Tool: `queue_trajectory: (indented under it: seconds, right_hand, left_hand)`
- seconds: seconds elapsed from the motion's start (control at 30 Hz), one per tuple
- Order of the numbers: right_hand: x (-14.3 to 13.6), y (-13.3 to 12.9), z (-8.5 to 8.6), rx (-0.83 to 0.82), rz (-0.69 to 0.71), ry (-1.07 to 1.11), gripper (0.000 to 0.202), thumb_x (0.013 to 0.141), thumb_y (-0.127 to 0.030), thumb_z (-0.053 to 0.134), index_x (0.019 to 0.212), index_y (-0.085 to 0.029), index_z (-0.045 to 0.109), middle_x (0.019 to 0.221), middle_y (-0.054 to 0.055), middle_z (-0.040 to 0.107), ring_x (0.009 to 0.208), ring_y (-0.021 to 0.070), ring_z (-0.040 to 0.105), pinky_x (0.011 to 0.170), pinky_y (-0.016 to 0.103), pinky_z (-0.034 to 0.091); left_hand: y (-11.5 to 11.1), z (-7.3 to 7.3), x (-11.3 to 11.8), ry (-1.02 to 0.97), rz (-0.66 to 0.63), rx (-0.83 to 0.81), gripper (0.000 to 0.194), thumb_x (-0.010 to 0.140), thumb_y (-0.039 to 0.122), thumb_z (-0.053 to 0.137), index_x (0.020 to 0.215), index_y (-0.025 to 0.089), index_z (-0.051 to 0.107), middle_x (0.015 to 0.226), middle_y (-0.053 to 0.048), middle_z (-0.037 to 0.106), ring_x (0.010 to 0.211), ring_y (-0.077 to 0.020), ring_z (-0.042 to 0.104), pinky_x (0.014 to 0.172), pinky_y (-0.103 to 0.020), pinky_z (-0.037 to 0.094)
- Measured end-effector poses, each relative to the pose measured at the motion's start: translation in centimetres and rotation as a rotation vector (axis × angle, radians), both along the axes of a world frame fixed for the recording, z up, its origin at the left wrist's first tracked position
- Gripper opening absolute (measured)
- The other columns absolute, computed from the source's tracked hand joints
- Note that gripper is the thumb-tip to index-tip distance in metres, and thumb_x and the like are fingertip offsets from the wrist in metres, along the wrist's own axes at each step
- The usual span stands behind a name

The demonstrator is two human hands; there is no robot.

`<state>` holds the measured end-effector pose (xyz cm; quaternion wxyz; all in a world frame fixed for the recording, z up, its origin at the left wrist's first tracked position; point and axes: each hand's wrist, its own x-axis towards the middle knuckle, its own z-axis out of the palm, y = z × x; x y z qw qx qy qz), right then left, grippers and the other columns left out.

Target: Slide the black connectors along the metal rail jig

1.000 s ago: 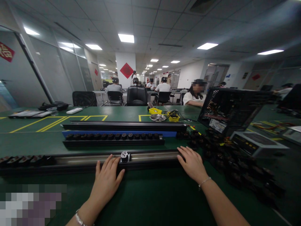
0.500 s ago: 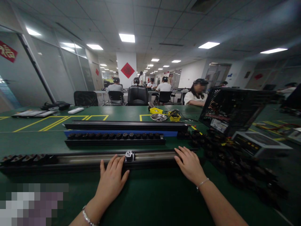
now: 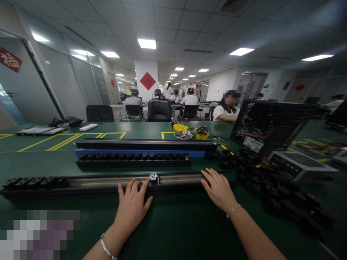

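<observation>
A long black rail (image 3: 103, 181) lies across the near part of the green table, with several black blocks (image 3: 33, 181) in its left end. A small silver-and-black piece (image 3: 153, 178) sits in its channel near the middle. My left hand (image 3: 132, 202) rests on the rail, fingers spread, its index fingertip close to the left side of that piece. Farther right, my right hand (image 3: 219, 188) lies with spread fingers on the rail near its right end. Neither hand holds anything.
Behind are a rail filled with black blocks (image 3: 130, 163), a blue strip (image 3: 196, 154) and another black rail (image 3: 146, 144). To the right stand an open computer case (image 3: 273, 126), a power supply (image 3: 300, 165) and piled black parts (image 3: 271, 191). A person (image 3: 226, 110) sits beyond.
The small silver-and-black piece has slid a little to the right along the rail, and my left hand has moved right with it. My right hand stays in place.
</observation>
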<state>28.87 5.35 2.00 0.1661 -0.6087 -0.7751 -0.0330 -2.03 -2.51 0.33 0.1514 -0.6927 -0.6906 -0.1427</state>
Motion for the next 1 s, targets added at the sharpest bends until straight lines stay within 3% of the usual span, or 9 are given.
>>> queue_trajectory:
  seconds: [0.27, 0.47, 0.7, 1.0]
  right_hand:
    - [-0.1, 0.0, 0.0, 0.019, 0.005, -0.011, 0.05, 0.091, -0.045, 0.026, 0.129, -0.023, 0.051, 0.137, 0.006, 0.047, 0.13, 0.0222, 0.035, 0.105, 0.045, 0.027]
    - [-0.1, 0.1, -0.1, 0.004, 0.004, -0.014, 0.052, 0.091, -0.047, 0.025, 0.129, -0.023, 0.05, 0.138, 0.006, 0.046, 0.131, 0.0223, 0.034, 0.106, 0.045, 0.026]
    - [0.2, -0.1, -0.1, -0.021, 0.054, -0.016, 0.055, 0.086, -0.06, 0.031, 0.131, -0.032, 0.047, 0.14, 0.004, 0.043, 0.132, 0.0247, 0.031, 0.105, 0.049, 0.023]
    - [-0.2, -0.2, 0.0, 0.019, 0.084, 0.063, 0.041, 0.086, -0.057, 0.035, 0.101, -0.03, 0.062, 0.135, 0.002, 0.049, 0.129, 0.0251, 0.035, 0.103, 0.052, 0.022]
  left_hand:
    - [0.1, -0.1, 1.1, 0.014, -0.051, 0.025, 0.054, 0.082, 0.036, 0.043, 0.131, 0.013, 0.044, 0.118, -0.014, 0.059, 0.116, -0.0301, 0.047, 0.106, -0.063, 0.017]
    - [0.2, -0.3, 1.2, -0.009, -0.059, 0.042, 0.055, 0.082, 0.038, 0.041, 0.13, 0.012, 0.043, 0.117, -0.014, 0.059, 0.113, -0.029, 0.049, 0.106, -0.064, 0.013]
    - [0.5, -0.7, 1.0, -0.03, -0.071, 0.007, 0.059, 0.082, 0.041, 0.04, 0.133, 0.011, 0.039, 0.12, -0.015, 0.056, 0.116, -0.0292, 0.047, 0.106, -0.066, 0.006]
    - [0.6, -0.5, 1.0, -0.035, -0.078, -0.009, 0.059, 0.081, 0.039, 0.041, 0.133, 0.012, 0.038, 0.123, -0.016, 0.055, 0.119, -0.0297, 0.045, 0.107, -0.066, 0.004]
